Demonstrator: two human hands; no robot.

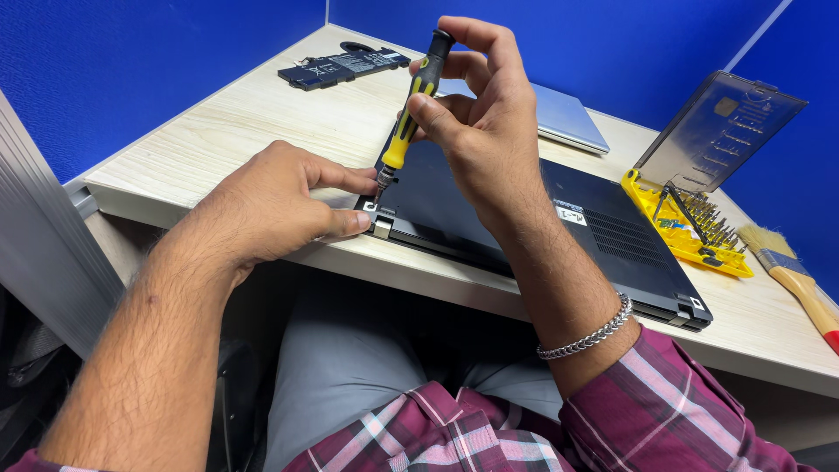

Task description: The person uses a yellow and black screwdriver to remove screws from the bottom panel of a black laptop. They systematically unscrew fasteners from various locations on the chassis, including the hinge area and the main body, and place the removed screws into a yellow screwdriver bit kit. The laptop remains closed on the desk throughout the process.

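We see the right hand (476, 118) closed around a yellow and black screwdriver (411, 109), the thumb and fingers pinching its handle while the forefinger caps the black top. We find the tool standing nearly upright, tilted a little so that its top leans away from us, and its metal tip rests on the near left corner of a black laptop (559, 236) that lies bottom side up on the pale wooden table (262, 114). We note that the left hand (271, 205) lies flat on the table just beside that corner, its fingers loosely apart and clamped on nothing; the forefinger reaches to the tip of the screwdriver and the thumb touches the corner's edge, where a small pale bracket shows. The laptop runs slantwise across the table, its near edge hanging close to the table's front rim. We see a silver bracelet (590, 334) on the right wrist and plaid maroon sleeves on both arms. Behind the right hand lies a closed silver laptop (568, 118), partly hidden by the fingers. Farther back on the table sits a flat black battery pack (341, 65). To the right of the black laptop stands a yellow bit case (690, 232) with its clear lid (721, 127) raised, rows of bits standing in it, and just beside it lies a brush (791, 275) with a wooden handle. Blue partition walls (131, 61) close in the table.
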